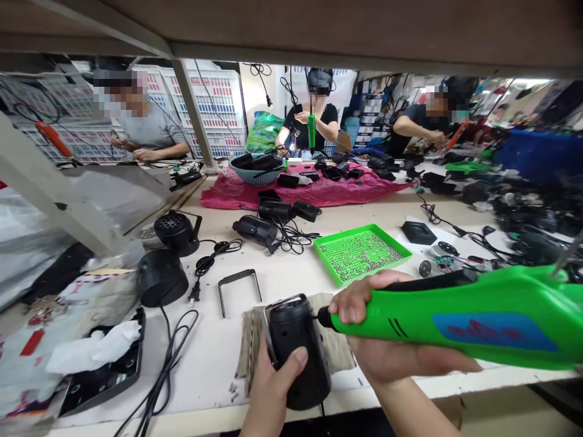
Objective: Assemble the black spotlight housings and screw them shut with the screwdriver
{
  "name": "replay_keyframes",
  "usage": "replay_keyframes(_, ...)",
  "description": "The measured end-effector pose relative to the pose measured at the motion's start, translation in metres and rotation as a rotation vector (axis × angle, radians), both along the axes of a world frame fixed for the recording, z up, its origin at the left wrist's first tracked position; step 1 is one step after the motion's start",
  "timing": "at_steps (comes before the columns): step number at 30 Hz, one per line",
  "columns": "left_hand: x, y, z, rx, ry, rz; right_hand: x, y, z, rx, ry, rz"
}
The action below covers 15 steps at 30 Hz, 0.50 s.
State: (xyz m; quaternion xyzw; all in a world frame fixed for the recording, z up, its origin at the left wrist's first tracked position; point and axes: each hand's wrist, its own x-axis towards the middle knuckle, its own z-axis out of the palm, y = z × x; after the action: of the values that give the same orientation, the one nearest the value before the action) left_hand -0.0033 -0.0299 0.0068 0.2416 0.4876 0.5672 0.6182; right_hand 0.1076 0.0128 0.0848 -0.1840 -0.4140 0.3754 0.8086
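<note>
Black cylindrical housing [298,358], slightly tilted, gripped in left hand [272,394], thumb pressed on its side. Right hand [380,346] closed around green electric screwdriver [473,315], tip at housing's side. Both above worn cloth mat [250,346] on counter [209,358].

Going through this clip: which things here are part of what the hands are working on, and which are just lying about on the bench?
Part of the work:
left hand gripping a black cylindrical housing
right hand holding a green electric screwdriver, its tip at the housing

Lying about:
loose metal bracket
green tray of screws
black power cord
pink cloth
</note>
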Motion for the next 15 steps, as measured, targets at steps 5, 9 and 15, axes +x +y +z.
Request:
replay_keyframes(5,-0.004,0.0,-0.005,-0.006,-0.061,-0.026,0.0,-0.002,0.001,-0.02,0.008,-0.041)
replay_keyframes(9,-0.009,-0.003,-0.005,-0.016,-0.207,-0.06,0.005,-0.018,0.014,-0.009,-0.024,-0.034)
replay_keyframes(15,-0.002,-0.003,-0.008,0.036,-0.054,-0.02,-0.002,-0.021,0.005,0.039,-0.067,0.016)
